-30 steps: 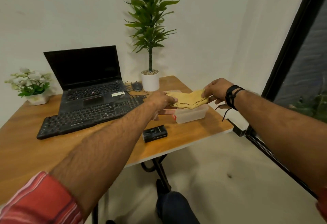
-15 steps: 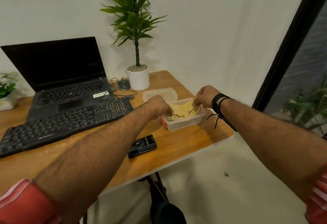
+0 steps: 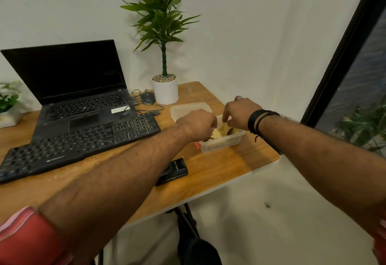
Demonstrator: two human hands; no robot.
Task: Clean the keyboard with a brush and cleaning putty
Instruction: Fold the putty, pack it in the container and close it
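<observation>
Yellow cleaning putty [image 3: 221, 132] lies in a clear plastic tub [image 3: 221, 147] at the right end of the wooden table. My left hand [image 3: 198, 123] reaches into the tub from the left, its curled fingers on the putty and its fingertips hidden. From the right, my right hand [image 3: 238, 114] hangs over the tub's far rim and pinches the putty with fingers pointing down. The black keyboard [image 3: 73, 145] lies to the left of the tub, in front of an open black laptop [image 3: 69, 76]. No brush can be made out.
The tub's clear lid [image 3: 188, 109] lies just behind it. A small black device [image 3: 173, 170] sits near the table's front edge [image 3: 229, 183]. A potted plant [image 3: 165, 89], a mouse [image 3: 147, 97] with its cable and a small flower pot [image 3: 8, 116] stand at the back.
Both hands held the putty stretched in the air above the tub; they have lowered it into the tub and now sit close together over it. The view has swung to the right.
</observation>
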